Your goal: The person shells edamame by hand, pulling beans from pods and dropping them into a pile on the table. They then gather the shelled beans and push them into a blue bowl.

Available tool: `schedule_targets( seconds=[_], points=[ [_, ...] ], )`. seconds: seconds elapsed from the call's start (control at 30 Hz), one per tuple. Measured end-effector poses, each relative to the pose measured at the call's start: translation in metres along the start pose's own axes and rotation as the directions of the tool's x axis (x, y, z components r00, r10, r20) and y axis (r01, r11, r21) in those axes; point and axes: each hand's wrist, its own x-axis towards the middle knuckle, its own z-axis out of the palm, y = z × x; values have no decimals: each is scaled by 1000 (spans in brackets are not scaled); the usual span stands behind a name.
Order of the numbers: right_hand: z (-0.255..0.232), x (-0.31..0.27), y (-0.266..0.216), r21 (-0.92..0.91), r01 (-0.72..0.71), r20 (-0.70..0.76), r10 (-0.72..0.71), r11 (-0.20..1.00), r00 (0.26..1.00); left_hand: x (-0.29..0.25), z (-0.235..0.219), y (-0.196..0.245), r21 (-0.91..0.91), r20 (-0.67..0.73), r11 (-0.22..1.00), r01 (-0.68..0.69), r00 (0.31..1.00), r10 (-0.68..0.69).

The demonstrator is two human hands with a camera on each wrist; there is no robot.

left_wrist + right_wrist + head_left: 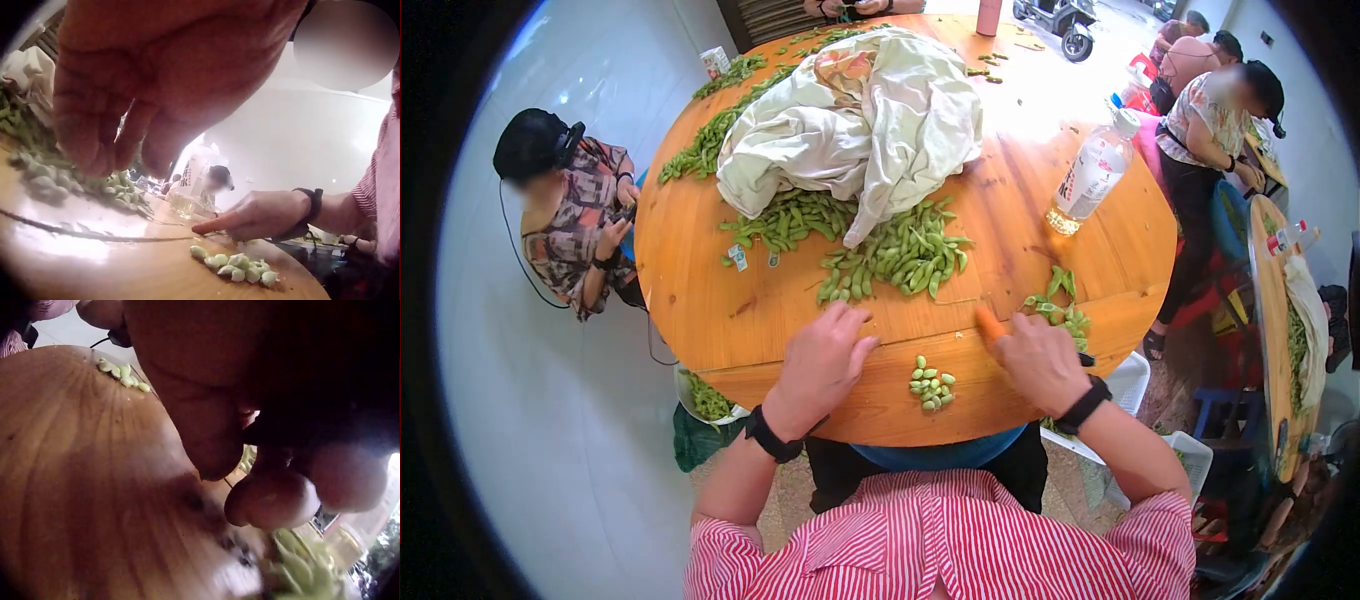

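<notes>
My left hand (818,360) hangs with loosely bent fingers at the near edge of a heap of green bean pods (910,262). In the left wrist view its fingertips dangle close over the pods, and no pod shows in its grasp. My right hand (1042,368) is low over the table, beside a smaller pile of pods (1060,312). An orange tip (990,322) shows at its index finger; its other fingers bend under, with no pod visible between them. Between both hands lies a small cluster of shelled green beans (931,384), also in the left wrist view (237,267).
A pale cloth (860,120) covers much of the heap. A clear labelled bottle (1090,175) stands on the right of the round wooden table (700,335). One person sits at the left, others at the far side and right. White baskets (1135,385) stand below the right edge.
</notes>
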Motion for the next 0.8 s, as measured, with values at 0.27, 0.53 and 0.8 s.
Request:
schedule_targets(
  seconds=[0.27, 0.53, 0.8],
  points=[
    [-7, -5, 26, 5, -203, 8, 203, 979, 979, 61, 35, 19, 40, 97, 988, -146, 985, 142],
    [11, 37, -18, 181, 13, -60, -2, 983, 998, 74, 56, 11, 232, 140, 957, -172, 980, 142],
    [11, 4, 23, 114, -189, -53, 196, 975, 979, 70, 53, 17, 118, 73, 985, -125, 990, 117]
  ],
)
